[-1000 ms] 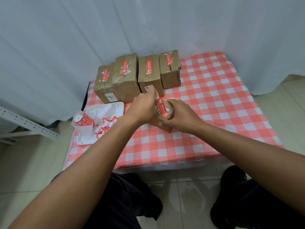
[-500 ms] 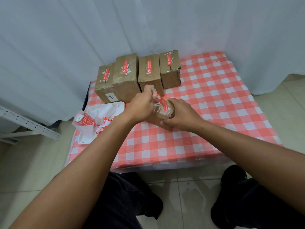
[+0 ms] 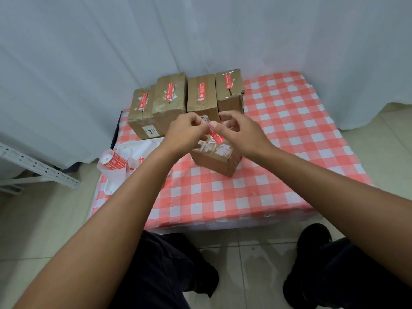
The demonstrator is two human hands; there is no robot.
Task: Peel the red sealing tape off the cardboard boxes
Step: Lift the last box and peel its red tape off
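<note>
A small cardboard box [image 3: 217,160] stands on the checked tablecloth [image 3: 278,139] just below my hands. A red tape strip [image 3: 216,136] rises from its top, its lower end at the box's torn, shiny top face. My left hand [image 3: 185,133] pinches the strip's upper end with curled fingers. My right hand [image 3: 242,134] is beside it, thumb tip on the same end, fingers curled above. Four more boxes stand in a row at the back, each with red tape: the far left box [image 3: 142,108], the second box [image 3: 170,101], the third box [image 3: 201,97], the right box [image 3: 229,90].
A white tray [image 3: 124,150] at the table's left edge holds peeled red strips and a tape roll in a plastic bag [image 3: 112,163]. White curtains hang behind and to the right. A metal rack bar [image 3: 38,168] lies at the left. My knees are below the table's front edge.
My right hand has let go of the box, which now rests on the table, and moved up to the tape. My left hand has pulled the strip up off the box top.
</note>
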